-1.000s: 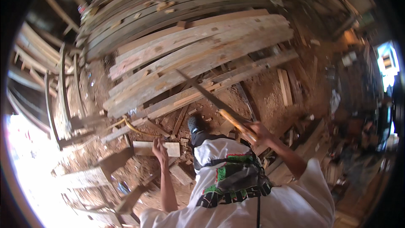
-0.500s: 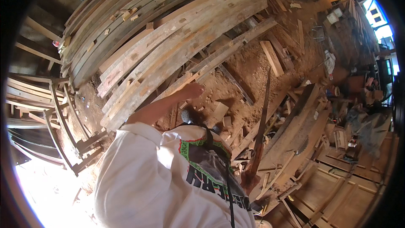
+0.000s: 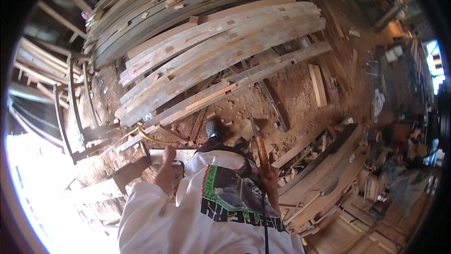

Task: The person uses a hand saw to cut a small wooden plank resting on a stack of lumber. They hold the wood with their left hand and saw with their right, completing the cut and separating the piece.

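Right hand [image 3: 269,175] at the person's right side, by the shirt. Grip clamped round the rear end of the wooden handle of a long-bladed tool [image 3: 261,150]. Tool sits in front of the body, right of centre, handle end toward the person, dark narrow blade pointing away over the dirt floor [image 3: 300,101]. Blade tip blurs into the background, so can't tell exactly where it ends or if it touches anything.

Left hand [image 3: 168,154] is out to the left, well apart from the tool. Fingers look curled, but can't tell if the grip is closed on anything. It's in front of a pale board [image 3: 156,153] from this angle; contact not clear. Yellow curved strip [image 3: 152,140] just beyond that board.

Grey shoe [image 3: 211,128] on the dirt between the hands, small wood offcuts [image 3: 229,123] scattered near it. White shirt [image 3: 188,211] with a dark-and-green print fills the lower middle, black cord [image 3: 266,221] hanging down over it.

Ahead: wide weathered planks [image 3: 225,47] lying side by side, more long boards behind. A short light beam [image 3: 317,85] lies on the dirt to their right. Lower right: loose lumber [image 3: 312,172] in a heap. Far left: upright wooden frame [image 3: 75,101].
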`<move>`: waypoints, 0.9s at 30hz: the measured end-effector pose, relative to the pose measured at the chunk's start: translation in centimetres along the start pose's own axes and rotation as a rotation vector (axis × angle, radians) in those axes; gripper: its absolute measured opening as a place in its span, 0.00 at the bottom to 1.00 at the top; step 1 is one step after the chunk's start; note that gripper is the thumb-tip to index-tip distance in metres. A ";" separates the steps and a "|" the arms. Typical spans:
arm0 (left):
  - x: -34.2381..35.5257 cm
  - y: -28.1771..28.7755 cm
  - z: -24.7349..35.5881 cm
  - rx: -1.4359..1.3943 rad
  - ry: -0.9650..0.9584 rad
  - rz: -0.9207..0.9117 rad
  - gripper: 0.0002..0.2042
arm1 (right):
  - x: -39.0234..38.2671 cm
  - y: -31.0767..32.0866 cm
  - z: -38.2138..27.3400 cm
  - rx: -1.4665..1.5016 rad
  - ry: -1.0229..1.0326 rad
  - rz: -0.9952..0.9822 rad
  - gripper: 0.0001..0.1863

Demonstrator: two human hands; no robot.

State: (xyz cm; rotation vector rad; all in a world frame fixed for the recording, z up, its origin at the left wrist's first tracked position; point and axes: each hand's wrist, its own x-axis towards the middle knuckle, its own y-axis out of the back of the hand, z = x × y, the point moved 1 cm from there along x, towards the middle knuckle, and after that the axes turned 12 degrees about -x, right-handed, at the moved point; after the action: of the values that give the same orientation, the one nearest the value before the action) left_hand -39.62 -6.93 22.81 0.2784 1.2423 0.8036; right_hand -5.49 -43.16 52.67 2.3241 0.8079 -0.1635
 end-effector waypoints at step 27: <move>-20.6 9.7 32.0 -0.457 -1.031 1.208 0.10 | 9.4 -2.4 9.9 -0.286 0.382 -0.091 0.08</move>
State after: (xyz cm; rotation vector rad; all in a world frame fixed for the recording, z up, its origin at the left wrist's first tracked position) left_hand -16.11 -6.79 54.24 0.9523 -0.2212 1.6251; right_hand 1.50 -43.19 40.70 2.0729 1.0476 0.3474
